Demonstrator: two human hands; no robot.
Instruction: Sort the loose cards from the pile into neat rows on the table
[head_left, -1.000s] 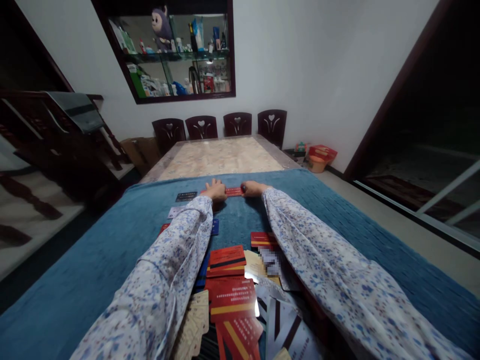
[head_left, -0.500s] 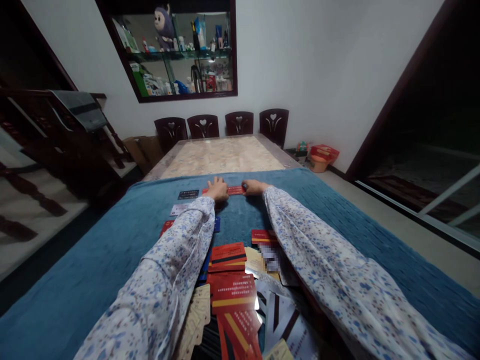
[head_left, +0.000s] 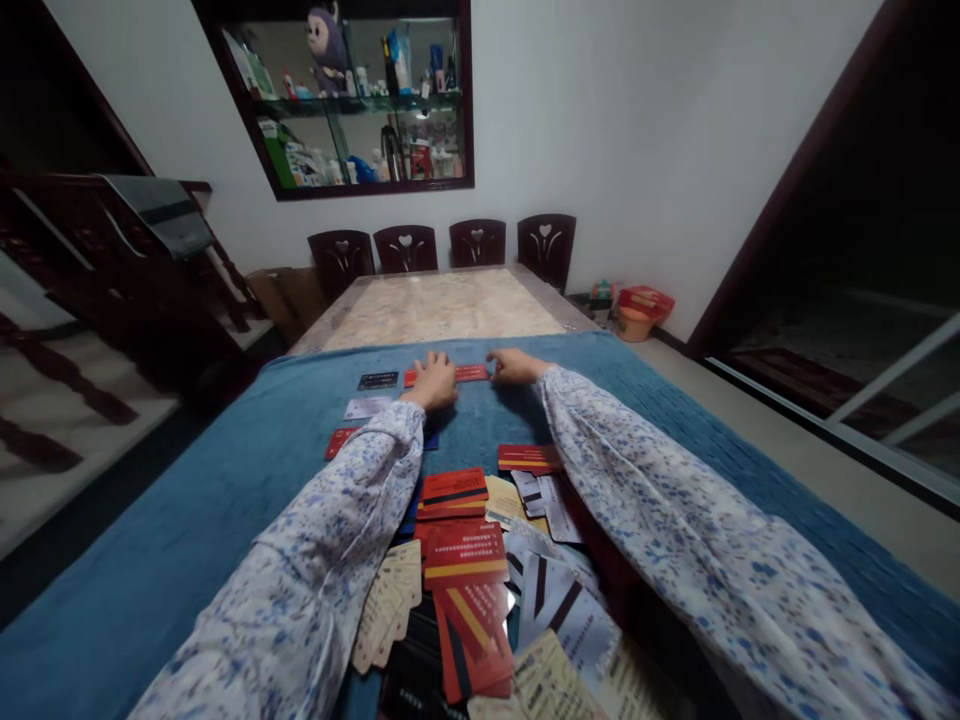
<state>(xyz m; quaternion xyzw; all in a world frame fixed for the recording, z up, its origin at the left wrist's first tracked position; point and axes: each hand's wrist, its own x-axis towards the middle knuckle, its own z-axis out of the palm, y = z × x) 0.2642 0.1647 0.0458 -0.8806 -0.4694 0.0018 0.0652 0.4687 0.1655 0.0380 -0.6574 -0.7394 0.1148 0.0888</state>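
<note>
Both my arms in flowered sleeves reach far out over a blue cloth. My left hand lies palm down, fingers flat, on the left end of a red card. My right hand rests with its fingertips at the card's right end. A black card, a pale card and another red card lie in a row to the left. Close to me sits a loose pile of several red, white and beige cards.
Beyond the cloth the table's marbled top is bare, with several dark chairs at its far end. A glass wall cabinet hangs behind. A wooden stair rail stands left; red items sit on the floor right.
My hands have stayed on the far red card, the left one now flatter on it. The view has shifted slightly, showing more of the near card pile.
</note>
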